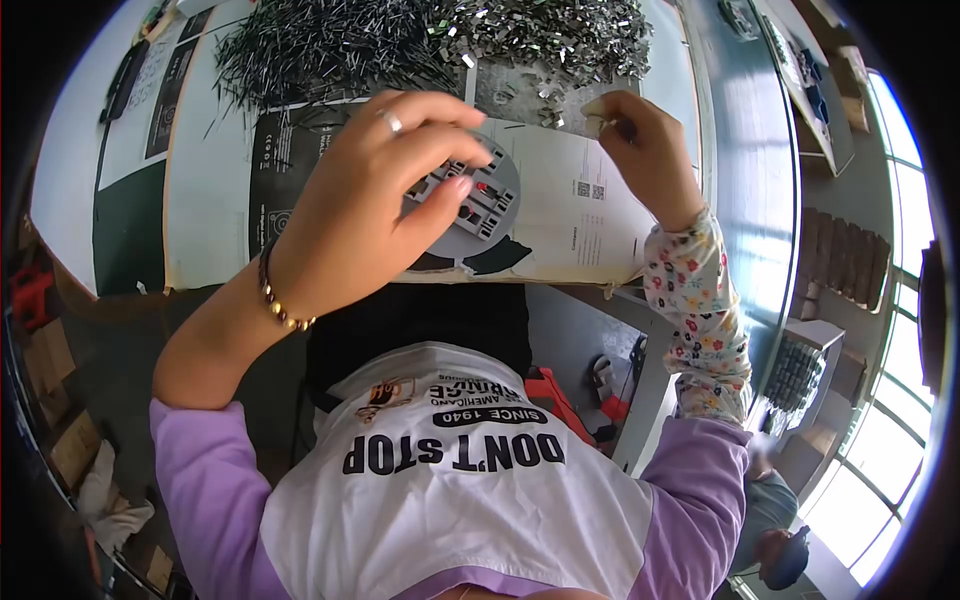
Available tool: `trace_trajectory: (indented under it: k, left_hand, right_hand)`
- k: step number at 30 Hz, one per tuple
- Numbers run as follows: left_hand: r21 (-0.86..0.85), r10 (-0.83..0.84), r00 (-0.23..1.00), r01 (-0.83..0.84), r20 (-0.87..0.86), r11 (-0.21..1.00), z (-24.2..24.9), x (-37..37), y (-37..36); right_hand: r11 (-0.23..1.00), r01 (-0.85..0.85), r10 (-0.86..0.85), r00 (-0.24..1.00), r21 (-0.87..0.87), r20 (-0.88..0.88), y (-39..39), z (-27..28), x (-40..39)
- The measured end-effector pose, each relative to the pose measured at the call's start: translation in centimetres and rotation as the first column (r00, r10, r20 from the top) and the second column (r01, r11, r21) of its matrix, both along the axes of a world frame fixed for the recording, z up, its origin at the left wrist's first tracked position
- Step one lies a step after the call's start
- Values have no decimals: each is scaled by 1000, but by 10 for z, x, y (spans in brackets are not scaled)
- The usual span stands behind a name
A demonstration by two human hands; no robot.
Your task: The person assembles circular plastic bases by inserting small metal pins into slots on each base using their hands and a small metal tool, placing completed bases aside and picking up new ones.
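Left hand (365,195) half open over a round grey plate (452,240).
The plate's slotted block (488,206) sits under those fingertips, farther from the right hand (652,150), whose fingertips bunch close; I cannot tell if they grip anything. Metal pieces (570,35) lie piled just beyond.

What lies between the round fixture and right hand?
In the head view, a printed white sheet with square codes lies between the round fixture and right hand.

White shirt (455,500) with purple sleeves (205,455), floral oversleeve (705,320), bracelet (271,301), ring (391,122)
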State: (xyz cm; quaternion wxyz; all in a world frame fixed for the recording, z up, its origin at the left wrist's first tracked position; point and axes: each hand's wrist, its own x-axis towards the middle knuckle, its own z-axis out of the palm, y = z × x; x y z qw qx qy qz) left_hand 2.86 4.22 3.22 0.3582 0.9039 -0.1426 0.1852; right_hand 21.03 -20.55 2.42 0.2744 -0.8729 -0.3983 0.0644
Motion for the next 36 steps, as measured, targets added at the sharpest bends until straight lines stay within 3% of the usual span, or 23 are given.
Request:
trace_trajectory:
  k: [1,2,4,5,8,9,11,12,13,16,18,20,22,25,28,31,34,36]
  left_hand:
    - [-113,-10,999,5,-43,994,2,8,-4]
    - [-225,-26,996,7,-82,974,4,15,-8]
    - [-278,-23,997,0,-79,961,-3,29,-23]
    - [-328,-22,997,-4,-74,945,-8,36,-31]
    - [-391,4,998,-29,-64,920,-7,38,-36]
    - [-401,39,997,-60,-59,914,-4,36,-35]
    - [-410,77,995,-95,-59,907,-2,34,-32]
    - [-364,84,996,-87,-24,927,-3,33,-30]
    - [-317,89,996,-81,11,945,-3,32,-29]
    - [-192,67,992,-44,111,980,-1,31,-20]
    - [-42,-11,974,21,227,999,2,31,-14]
    - [-12,-42,981,46,191,999,3,28,-10]
    - [48,-91,989,86,117,995,2,24,-5]
    - [-6,-158,986,159,59,987,-18,16,10]
    - [-48,-184,983,184,3,982,-30,5,12]
    - [-77,-158,986,154,-48,985,-31,-10,7]
    - [30,-117,993,117,-11,993,-30,-14,1]
    - [14,-118,992,118,-34,993,-28,-10,-2]
  right_hand:
    - [1000,-7,7,1000,-1,-1,4,7,-7]
    - [979,61,-4,960,195,-280,9,15,-18]
    - [819,344,130,668,459,-733,21,34,-48]
    - [817,348,127,670,460,-731,26,37,-60]
    - [853,308,-45,847,421,-529,37,41,-87]
    - [853,311,-47,846,419,-531,38,38,-87]
    - [878,149,-18,960,455,-278,39,30,-85]
    - [888,66,1,989,456,-145,39,28,-86]
    - [887,68,2,989,456,-151,39,27,-87]
    - [909,-101,56,991,405,122,40,32,-87]
    - [920,-140,87,984,366,158,39,36,-87]
    - [934,-225,163,959,278,232,36,39,-87]
    - [941,-205,152,967,269,207,29,40,-91]
    - [945,-196,155,973,261,168,23,36,-103]
    - [929,-295,296,955,224,30,12,8,-126]
    - [879,-471,441,862,76,250,11,-5,-135]
    - [875,-480,453,857,62,244,7,-3,-126]
    - [871,-489,463,852,53,244,7,-3,-124]
